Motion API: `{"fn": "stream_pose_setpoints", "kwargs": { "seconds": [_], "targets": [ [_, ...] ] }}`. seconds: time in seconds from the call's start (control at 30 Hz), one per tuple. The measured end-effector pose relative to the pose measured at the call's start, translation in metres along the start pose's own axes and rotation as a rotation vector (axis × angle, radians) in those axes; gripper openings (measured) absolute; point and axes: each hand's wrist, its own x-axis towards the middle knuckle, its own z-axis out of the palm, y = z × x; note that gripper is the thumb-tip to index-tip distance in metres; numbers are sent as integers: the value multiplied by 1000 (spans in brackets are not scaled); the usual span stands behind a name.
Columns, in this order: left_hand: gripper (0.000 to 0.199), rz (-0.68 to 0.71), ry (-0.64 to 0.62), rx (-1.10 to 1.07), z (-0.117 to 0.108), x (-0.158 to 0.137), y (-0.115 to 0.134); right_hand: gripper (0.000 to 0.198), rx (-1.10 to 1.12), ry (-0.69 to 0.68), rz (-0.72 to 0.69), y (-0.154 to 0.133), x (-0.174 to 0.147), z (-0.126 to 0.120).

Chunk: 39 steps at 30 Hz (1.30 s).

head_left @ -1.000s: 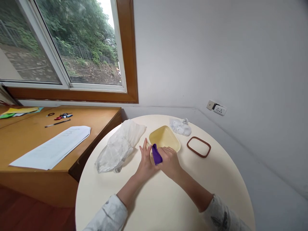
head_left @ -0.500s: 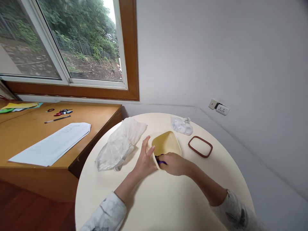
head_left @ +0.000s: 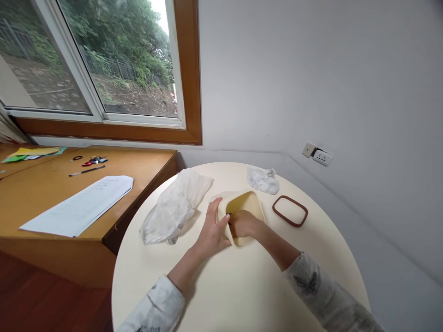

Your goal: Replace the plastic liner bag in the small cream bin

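A cream plastic bin (head_left: 258,205) lies tilted on the round table, its opening facing me. My left hand (head_left: 212,233) grips the bin's left side, fingers on the outside and thumb at the rim. Inside the bin is my right hand (head_left: 245,225), its fingers closed against the inner left wall. A small dark bit shows by its fingertips, but what it holds is mostly hidden. To the right of the bin lies a brown rounded rectangular frame (head_left: 290,211).
A crumpled clear plastic bag (head_left: 175,207) lies on the left of the table (head_left: 238,286). A smaller bag with white pieces (head_left: 263,180) sits at the back. The wooden desk (head_left: 145,159) holds paper sheets (head_left: 81,205), a pen (head_left: 86,171) and keys (head_left: 97,160).
My right hand has moved up and deeper into the bin. The purple item that showed at its fingers is now hidden. The bin has turned slightly, with my left hand still on it.
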Motion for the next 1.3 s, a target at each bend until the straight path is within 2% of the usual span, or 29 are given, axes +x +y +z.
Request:
{"fn": "stream_pose_setpoints", "kwargs": {
  "seconds": [0.1,0.23,0.43,0.57,0.8,0.93,1.07,1.3],
  "targets": [
    [114,22,-2,13,0,0,-2,19,-5,19,21,3,-13,-5],
    [115,23,-17,7,-2,1,-3,26,34,53,-21,3,-45,-15],
    [121,-48,-52,-53,-4,5,4,28,264,131,-125,-3,-103,-30],
    [122,-94,-58,-92,-6,6,5,29,193,297,-124,0,-119,-26],
    [120,-129,-70,-148,-13,5,1,37,-161,586,-228,22,-104,9],
    [111,-194,-50,-152,-13,2,2,33,-246,690,-294,22,-90,21],
    [101,-254,13,-185,-4,-5,3,22,-205,816,-242,9,-76,24],
    [119,-249,59,-157,8,-9,5,12,-7,943,-152,-30,-53,28]
  ]
}}
